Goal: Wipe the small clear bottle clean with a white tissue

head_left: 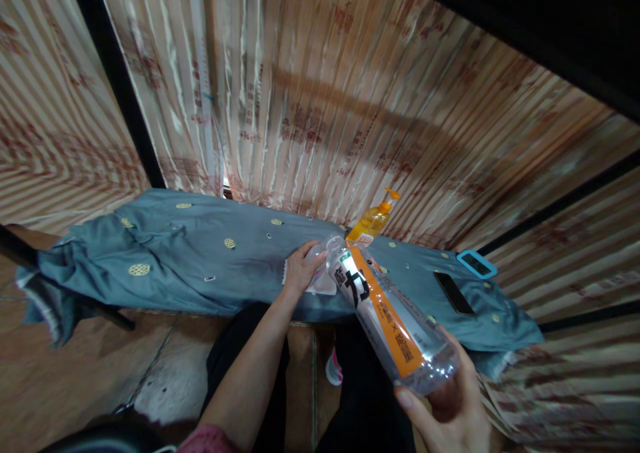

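Observation:
A large clear plastic bottle [385, 313] with an orange and white label is tilted, its mouth up and to the left. My right hand [455, 406] grips it around the base. My left hand [301, 270] has its fingers closed round a small clear container [316, 254] beside the bottle's mouth; the container's shape is partly hidden by the fingers and the bottle neck. Under my left hand lies a whitish sheet or packet [324, 282]. Just behind the bottle's neck stands a yellow pump bottle [370, 224] with an orange pump head.
A grey-blue cloth [250, 260] with pineapple prints covers the narrow table. To the right lie a dark phone [453, 293] and a blue-framed object [477, 264] with a dark display. Patterned curtains [320, 120] and black poles [120, 80] surround the table.

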The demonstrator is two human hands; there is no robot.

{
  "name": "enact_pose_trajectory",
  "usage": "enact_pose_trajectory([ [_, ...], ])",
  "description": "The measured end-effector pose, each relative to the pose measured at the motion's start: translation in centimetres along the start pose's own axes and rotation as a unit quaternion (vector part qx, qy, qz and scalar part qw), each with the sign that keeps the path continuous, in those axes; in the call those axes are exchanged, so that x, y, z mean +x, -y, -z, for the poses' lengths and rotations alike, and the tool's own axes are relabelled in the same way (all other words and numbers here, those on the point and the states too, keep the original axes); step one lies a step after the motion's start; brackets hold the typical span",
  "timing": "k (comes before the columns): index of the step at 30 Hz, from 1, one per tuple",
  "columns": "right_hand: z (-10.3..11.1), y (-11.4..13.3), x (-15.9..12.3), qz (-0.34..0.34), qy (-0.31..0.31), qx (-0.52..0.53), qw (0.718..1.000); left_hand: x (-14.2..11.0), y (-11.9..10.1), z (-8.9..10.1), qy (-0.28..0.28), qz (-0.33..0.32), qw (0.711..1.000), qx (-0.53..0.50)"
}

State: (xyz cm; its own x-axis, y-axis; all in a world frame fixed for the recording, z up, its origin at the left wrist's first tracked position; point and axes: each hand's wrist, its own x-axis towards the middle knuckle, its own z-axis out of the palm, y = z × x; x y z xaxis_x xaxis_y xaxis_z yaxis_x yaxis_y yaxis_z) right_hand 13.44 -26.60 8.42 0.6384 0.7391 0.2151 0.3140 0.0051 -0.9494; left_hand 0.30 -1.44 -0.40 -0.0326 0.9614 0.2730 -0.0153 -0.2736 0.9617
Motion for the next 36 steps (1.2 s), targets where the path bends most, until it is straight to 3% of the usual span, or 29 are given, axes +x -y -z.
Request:
enact_pose_trajectory([
  [36, -0.25, 0.32, -0.14, -0.019, -0.010, 0.010, 1.000, 0.01, 0.34, -0.06, 0.003, -0.001, 1.000, 0.001],
])
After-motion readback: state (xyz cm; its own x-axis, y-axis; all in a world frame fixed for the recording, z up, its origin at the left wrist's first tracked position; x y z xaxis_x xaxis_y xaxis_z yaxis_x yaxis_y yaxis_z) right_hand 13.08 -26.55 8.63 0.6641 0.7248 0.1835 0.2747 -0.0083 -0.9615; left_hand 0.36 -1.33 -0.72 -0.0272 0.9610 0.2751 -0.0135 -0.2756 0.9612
